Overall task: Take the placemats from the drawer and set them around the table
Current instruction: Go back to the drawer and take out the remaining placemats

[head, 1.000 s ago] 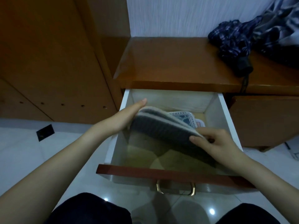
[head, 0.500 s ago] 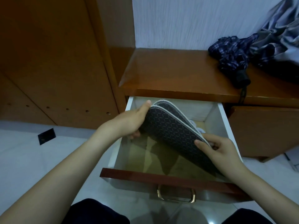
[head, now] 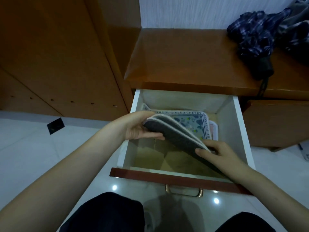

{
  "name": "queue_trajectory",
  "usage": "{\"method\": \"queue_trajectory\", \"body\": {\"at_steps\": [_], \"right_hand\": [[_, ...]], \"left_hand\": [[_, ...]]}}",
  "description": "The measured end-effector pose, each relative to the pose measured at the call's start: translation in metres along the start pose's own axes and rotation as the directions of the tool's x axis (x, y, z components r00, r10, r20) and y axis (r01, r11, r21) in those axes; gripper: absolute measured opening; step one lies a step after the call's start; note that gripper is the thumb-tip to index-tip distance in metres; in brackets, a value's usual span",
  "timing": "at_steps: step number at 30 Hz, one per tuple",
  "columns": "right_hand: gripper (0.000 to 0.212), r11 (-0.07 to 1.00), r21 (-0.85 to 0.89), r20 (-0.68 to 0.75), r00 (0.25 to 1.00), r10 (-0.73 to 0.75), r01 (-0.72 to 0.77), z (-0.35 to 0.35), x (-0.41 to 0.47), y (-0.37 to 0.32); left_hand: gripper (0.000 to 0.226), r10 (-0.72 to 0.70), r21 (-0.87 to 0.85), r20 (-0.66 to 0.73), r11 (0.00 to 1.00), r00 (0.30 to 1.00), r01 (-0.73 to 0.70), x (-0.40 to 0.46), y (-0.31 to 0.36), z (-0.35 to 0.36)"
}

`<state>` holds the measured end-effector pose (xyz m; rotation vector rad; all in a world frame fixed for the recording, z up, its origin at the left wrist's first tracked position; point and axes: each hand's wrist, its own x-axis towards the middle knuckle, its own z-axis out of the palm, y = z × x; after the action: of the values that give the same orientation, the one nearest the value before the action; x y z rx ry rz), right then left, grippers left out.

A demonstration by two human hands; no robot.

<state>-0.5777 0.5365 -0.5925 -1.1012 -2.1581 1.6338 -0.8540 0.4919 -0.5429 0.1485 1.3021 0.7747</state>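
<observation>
An open white drawer (head: 243, 129) with a brown front stands pulled out below a wooden counter. Over it I hold a small stack of dark grey placemats (head: 177, 136) with pale edges, tilted down to the right. My left hand (head: 138, 127) grips the stack's upper left end, thumb on top and fingers below. My right hand (head: 217, 150) pinches its lower right edge. Behind the stack, a printed placemat (head: 195, 120) with lettering round its border lies flat at the drawer's back, on other flat pieces.
A folded dark patterned umbrella (head: 252, 41) lies on the wooden counter (head: 180, 59) at the right. A tall wooden cabinet (head: 55, 52) stands to the left. The floor (head: 33, 148) is glossy white tile. My knees show at the bottom edge.
The stack has been lifted and turned, its left end now lower than half a second ago. The printed placement mat at the drawer's back has come into full view. The camera has moved closer.
</observation>
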Motion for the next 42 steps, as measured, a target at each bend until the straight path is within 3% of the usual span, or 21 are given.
{"method": "queue_trajectory", "body": {"at_steps": [2, 5, 10, 13, 15, 19, 24, 29, 31, 35, 37, 39, 42], "right_hand": [[0.024, 0.998, 0.006, 0.124, 0.990, 0.064, -0.065, 0.002, 0.001, -0.005], [0.035, 0.984, 0.054, 0.202, 0.967, 0.157, -0.171, 0.003, 0.001, -0.007], [0.044, 0.962, -0.062, 0.189, 0.943, 0.273, -0.266, 0.002, -0.003, -0.017], [0.051, 0.960, -0.116, 0.147, 0.951, 0.271, -0.255, 0.000, -0.010, -0.028], [0.059, 0.958, -0.165, 0.109, 0.961, 0.254, -0.234, -0.003, -0.018, -0.040], [0.055, 0.951, -0.234, 0.041, 0.975, 0.218, -0.203, -0.015, -0.038, -0.081], [0.068, 0.933, -0.227, 0.136, 0.940, 0.314, -0.279, -0.036, -0.069, -0.136], [0.067, 0.945, -0.011, 0.257, 0.912, 0.319, -0.328, -0.061, -0.098, -0.196], [0.064, 0.927, 0.026, 0.186, 0.912, 0.364, -0.375, -0.070, -0.108, -0.219], [0.038, 0.870, 0.006, 0.023, 0.869, 0.494, -0.494, -0.091, -0.123, -0.260], [0.034, 0.822, 0.230, -0.037, 0.840, 0.542, -0.521, -0.105, -0.131, -0.289], [0.042, 0.703, 0.497, 0.038, 0.822, 0.568, -0.509, -0.118, -0.140, -0.309], [0.045, 0.582, 0.653, 0.125, 0.827, 0.549, -0.485, -0.130, -0.154, -0.336]], "left_hand": [[0.029, -0.088, -0.113, -0.030, 0.990, 0.996, 0.084, 0.000, 0.000, -0.004], [0.035, -0.141, -0.212, -0.041, 0.969, 0.989, 0.129, -0.006, -0.001, -0.001], [0.034, -0.095, -0.061, -0.197, 0.995, 0.976, 0.085, -0.023, 0.001, 0.022], [0.064, -0.019, 0.059, -0.222, 0.998, 0.975, 0.033, -0.037, 0.008, 0.030], [0.072, 0.021, 0.103, -0.215, 0.995, 0.976, 0.001, -0.052, 0.016, 0.035], [0.074, 0.073, 0.094, -0.192, 0.994, 0.979, -0.056, -0.093, 0.030, 0.047], [0.081, 0.098, 0.060, -0.179, 0.994, 0.979, -0.088, -0.149, 0.045, 0.058], [0.080, 0.098, 0.006, -0.165, 0.995, 0.981, -0.098, -0.218, 0.068, 0.067], [0.080, 0.101, 0.003, -0.146, 0.995, 0.984, -0.101, -0.245, 0.078, 0.071], [0.077, 0.127, 0.008, -0.099, 0.992, 0.987, -0.127, -0.301, 0.097, 0.075], [0.076, 0.138, 0.017, -0.067, 0.990, 0.988, -0.137, -0.326, 0.107, 0.073], [0.077, 0.159, 0.038, -0.039, 0.987, 0.986, -0.158, -0.346, 0.116, 0.071], [0.079, 0.187, 0.062, -0.007, 0.981, 0.982, -0.187, -0.370, 0.124, 0.071]]}}
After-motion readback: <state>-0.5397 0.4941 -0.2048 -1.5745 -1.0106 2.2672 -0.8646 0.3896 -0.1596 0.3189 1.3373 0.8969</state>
